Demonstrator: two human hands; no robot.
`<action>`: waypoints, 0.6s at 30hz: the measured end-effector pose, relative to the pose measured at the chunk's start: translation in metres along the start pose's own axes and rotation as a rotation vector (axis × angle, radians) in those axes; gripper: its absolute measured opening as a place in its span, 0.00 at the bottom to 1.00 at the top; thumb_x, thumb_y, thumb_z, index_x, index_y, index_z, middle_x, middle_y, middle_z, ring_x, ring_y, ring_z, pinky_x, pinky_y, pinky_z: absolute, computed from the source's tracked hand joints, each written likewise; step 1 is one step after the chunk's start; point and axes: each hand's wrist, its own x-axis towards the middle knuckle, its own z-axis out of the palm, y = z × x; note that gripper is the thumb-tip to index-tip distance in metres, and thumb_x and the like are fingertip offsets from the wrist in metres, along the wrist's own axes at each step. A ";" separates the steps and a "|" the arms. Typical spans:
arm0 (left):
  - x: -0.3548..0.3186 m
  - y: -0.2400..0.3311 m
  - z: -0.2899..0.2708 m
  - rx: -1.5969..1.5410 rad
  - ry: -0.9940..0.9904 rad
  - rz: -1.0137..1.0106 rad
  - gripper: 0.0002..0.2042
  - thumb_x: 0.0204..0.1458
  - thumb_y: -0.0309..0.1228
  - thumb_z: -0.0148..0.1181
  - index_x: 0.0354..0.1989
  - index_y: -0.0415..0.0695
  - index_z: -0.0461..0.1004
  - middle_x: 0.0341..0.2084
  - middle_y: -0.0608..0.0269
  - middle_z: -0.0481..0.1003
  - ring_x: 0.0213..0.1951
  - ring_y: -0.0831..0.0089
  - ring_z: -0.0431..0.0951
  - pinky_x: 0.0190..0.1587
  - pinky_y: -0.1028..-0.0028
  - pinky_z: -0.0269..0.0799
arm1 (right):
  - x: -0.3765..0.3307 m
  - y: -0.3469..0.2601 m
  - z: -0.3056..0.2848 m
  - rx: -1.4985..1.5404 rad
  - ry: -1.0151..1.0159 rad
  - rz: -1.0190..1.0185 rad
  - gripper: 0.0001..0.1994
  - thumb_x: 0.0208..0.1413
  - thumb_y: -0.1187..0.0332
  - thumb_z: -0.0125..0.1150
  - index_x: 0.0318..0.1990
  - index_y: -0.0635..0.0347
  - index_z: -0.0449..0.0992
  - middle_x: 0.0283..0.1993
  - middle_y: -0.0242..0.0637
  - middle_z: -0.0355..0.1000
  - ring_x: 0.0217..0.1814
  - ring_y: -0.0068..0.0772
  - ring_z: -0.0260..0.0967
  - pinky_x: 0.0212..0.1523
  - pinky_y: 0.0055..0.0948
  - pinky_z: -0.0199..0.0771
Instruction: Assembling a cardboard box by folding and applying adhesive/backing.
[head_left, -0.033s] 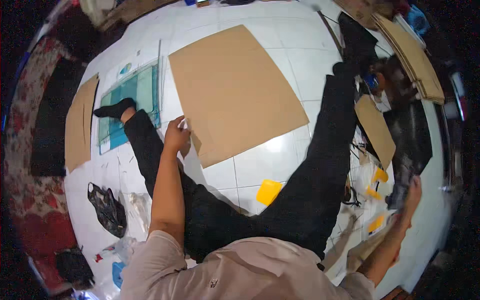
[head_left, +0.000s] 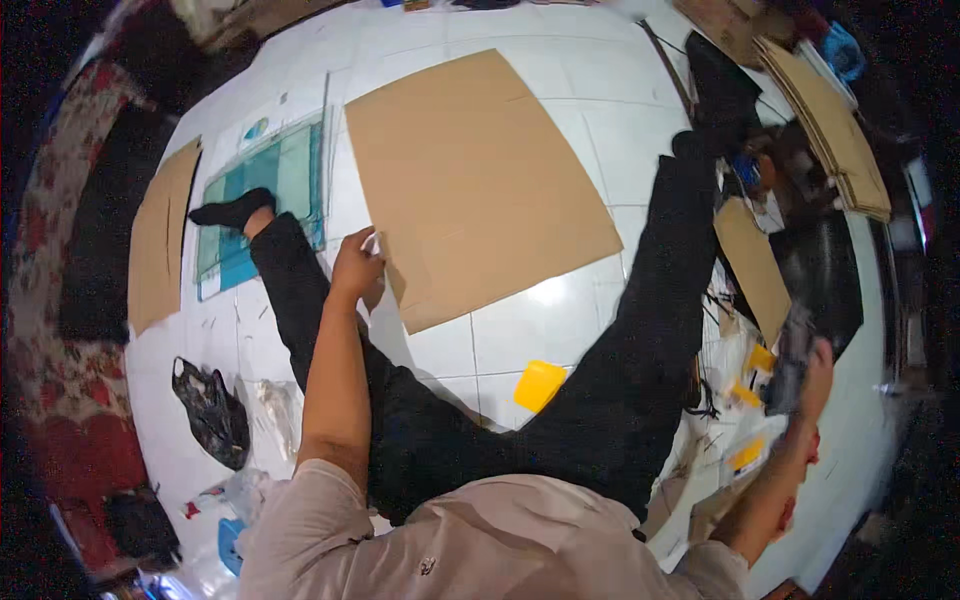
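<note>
I sit on a white tiled floor with my legs in black trousers spread wide. Between them lies a large brown cardboard sheet. My left hand rests at the sheet's left edge, fingers curled, with a small pale object at its fingertips; I cannot tell what it is. My right hand is stretched far out to the right and grips a dark, blurred object.
A green cutting mat lies under my left foot, with a cardboard piece beyond it. A yellow flat thing lies between my legs. A black bag sits lower left; cardboard pieces, a cardboard stack and clutter sit right.
</note>
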 end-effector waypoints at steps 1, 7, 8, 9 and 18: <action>-0.005 0.015 -0.006 0.081 -0.042 0.009 0.32 0.42 0.23 0.65 0.62 0.42 0.68 0.54 0.46 0.70 0.46 0.58 0.78 0.49 0.67 0.74 | 0.007 -0.048 0.048 0.245 -0.138 0.140 0.13 0.56 0.71 0.54 0.48 0.62 0.75 0.48 0.37 0.73 0.49 0.34 0.69 0.55 0.29 0.66; -0.009 0.021 -0.014 0.196 -0.111 0.098 0.36 0.43 0.26 0.66 0.66 0.48 0.64 0.67 0.46 0.59 0.66 0.52 0.62 0.67 0.64 0.60 | -0.024 -0.280 0.281 0.227 -0.785 -0.329 0.10 0.46 0.72 0.57 0.37 0.65 0.74 0.36 0.39 0.74 0.39 0.30 0.72 0.43 0.31 0.73; -0.008 0.021 -0.016 0.204 -0.172 0.101 0.37 0.43 0.27 0.66 0.67 0.50 0.62 0.68 0.46 0.57 0.68 0.52 0.58 0.69 0.63 0.57 | -0.035 -0.313 0.309 0.173 -0.853 -0.363 0.10 0.44 0.73 0.56 0.36 0.64 0.74 0.35 0.50 0.74 0.38 0.49 0.74 0.43 0.38 0.74; -0.001 0.020 -0.015 0.203 -0.222 0.093 0.38 0.44 0.30 0.66 0.68 0.52 0.60 0.70 0.51 0.55 0.69 0.50 0.57 0.69 0.61 0.56 | -0.042 -0.330 0.340 0.238 -0.874 -0.469 0.11 0.45 0.72 0.55 0.38 0.62 0.77 0.38 0.50 0.74 0.42 0.54 0.72 0.47 0.42 0.74; -0.005 0.049 0.002 0.664 -0.320 0.035 0.37 0.52 0.42 0.59 0.72 0.60 0.53 0.74 0.63 0.46 0.72 0.46 0.46 0.66 0.50 0.52 | -0.130 -0.391 0.491 -0.185 -0.833 -0.855 0.19 0.53 0.64 0.58 0.53 0.58 0.76 0.57 0.44 0.64 0.57 0.49 0.63 0.57 0.48 0.65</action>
